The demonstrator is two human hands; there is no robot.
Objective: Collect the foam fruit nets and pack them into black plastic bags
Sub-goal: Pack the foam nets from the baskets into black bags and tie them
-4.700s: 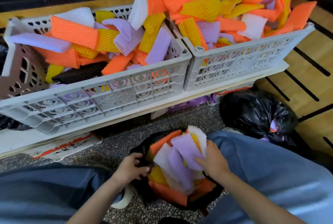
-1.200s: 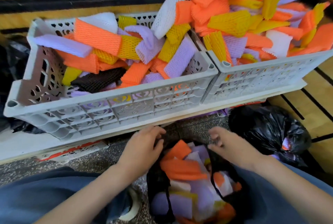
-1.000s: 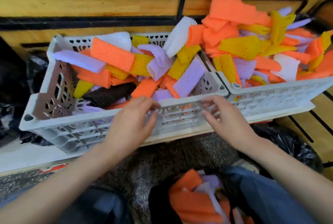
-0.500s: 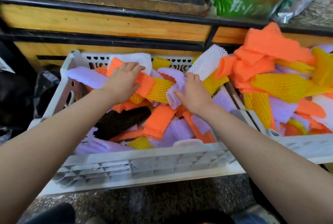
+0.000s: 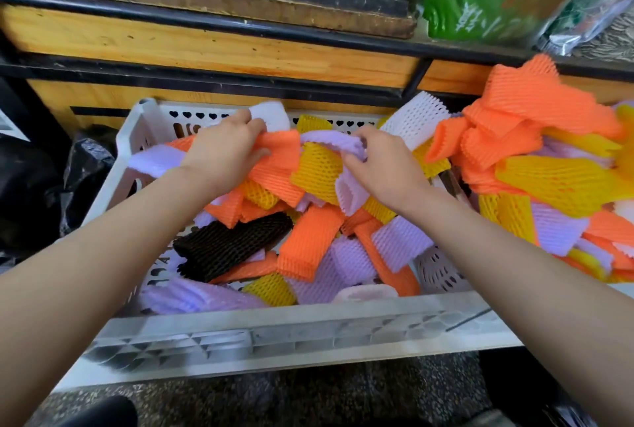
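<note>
Hands at work in nearer grey crate (image 5: 274, 334), head view. L hand (image 5: 223, 152) is closed on an orange net (image 5: 278, 165) near the back of the crate, fingers (image 5: 252, 124) curled over its top edge w/ a white net (image 5: 271, 116) just behind them; a lilac net (image 5: 151, 160) lies beside the wrist, and I cannot tell whether it is in the grip. R hand (image 5: 380, 165) is closed on a folded lilac net (image 5: 338, 145), thumb side pinching it against a yellow net (image 5: 319, 169) beneath.

Why held so: nets are light, springy foam, so I judge a two-hand rake from opposite sides bunches several at once, vs. picking singly; grip is from above because the pile is loose.

Task items: most foam nets sit in this crate (orange, yellow, lilac, one black net (image 5: 233, 248)) and in the heaped pile at right (image 5: 549, 159), which overhangs its own crate. Target black bag is not in view; a black bag (image 5: 85, 169) shows beside the crate at left, use unclear.

Stage, as judged: mid-collection, bundle gathered but not lifted. Risk: loose nets may slip from the bundle's underside on the lift.
</note>
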